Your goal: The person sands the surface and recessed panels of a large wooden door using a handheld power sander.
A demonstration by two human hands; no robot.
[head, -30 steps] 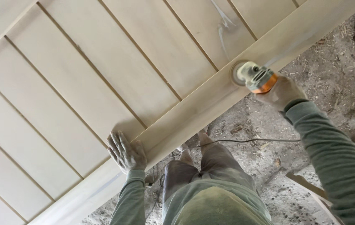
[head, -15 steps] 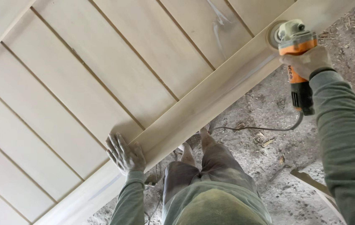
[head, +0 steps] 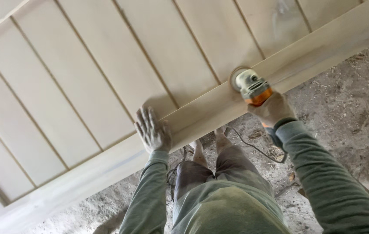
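Head view: the right hand [head: 273, 108] is clamped around the body of the orange-and-grey sander [head: 251, 84], with its disc pressed flat on the frame rail [head: 323, 41] of the pale wooden panel [head: 106, 65]. The left hand [head: 152, 130] lies open, fingers spread, flat on the same rail at 9 o'clock from the tool. The rail's long axis runs from 8 o'clock to 2 o'clock. The right hand is nearer the sander. A power cord [head: 254, 147] trails over the dusty floor [head: 349, 112].

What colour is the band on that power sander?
Orange, on the dusty grey power sander, seen in the head view.
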